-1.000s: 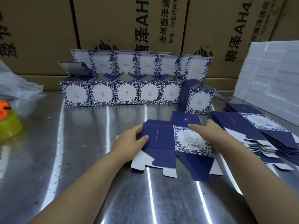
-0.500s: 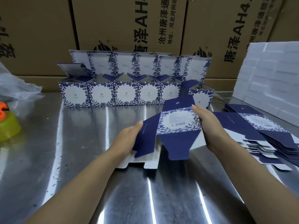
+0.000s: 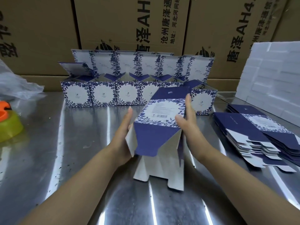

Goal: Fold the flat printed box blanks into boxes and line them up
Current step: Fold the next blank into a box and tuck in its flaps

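While the sleeve is held up: the box blank (image 3: 160,114) is squared open, off the worktop (image 3: 65,159), over its middle toward the front edge, barcode panel upward.
Left grip (image 3: 125,132): a bare hand, fingers straight, pressing flat on the sleeve's left wall; thumb hidden.
Right grip (image 3: 186,125): a bare hand clasping the sleeve's right edge, thumb on the barcode panel, fingers up the right wall.
Step in hand: opening looks done; the bottom is not yet closed, since the navy flap (image 3: 152,140) and the white flaps (image 3: 155,169) hang loose toward the person.
Next move: probably tuck the white flaps in and lock the navy one over them. That calls for one hand to let go while the other keeps the sleeve square. The box then belongs at the right end of the row.
Folded boxes (image 3: 103,95): lids up, along the back edge; five front faces show, and the sleeve hides any between. Lids behind suggest a second row, which I cannot count.
Flat blanks (image 3: 253,127): one fanned stack at the right edge, its layers too many to count.
Foam blocks (image 3: 272,75): one stack, back right corner.
Yellow-green container (image 3: 9,125): one, left edge.
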